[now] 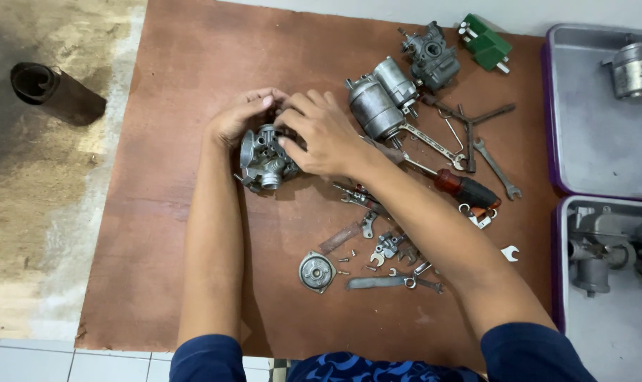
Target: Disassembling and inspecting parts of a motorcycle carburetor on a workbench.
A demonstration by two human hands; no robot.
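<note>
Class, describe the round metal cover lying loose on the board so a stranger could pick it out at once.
Start at the brown board, then look just right of the left forearm. There lies the round metal cover, beside small loose screws. Unlike the long flat wrenches nearby, it is a disc with a raised centre.

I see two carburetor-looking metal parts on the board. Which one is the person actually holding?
The carburetor near the board's middle, gripped between the left hand and right hand. The other carburetor lies untouched at the board's far edge, beside the green part.
</note>
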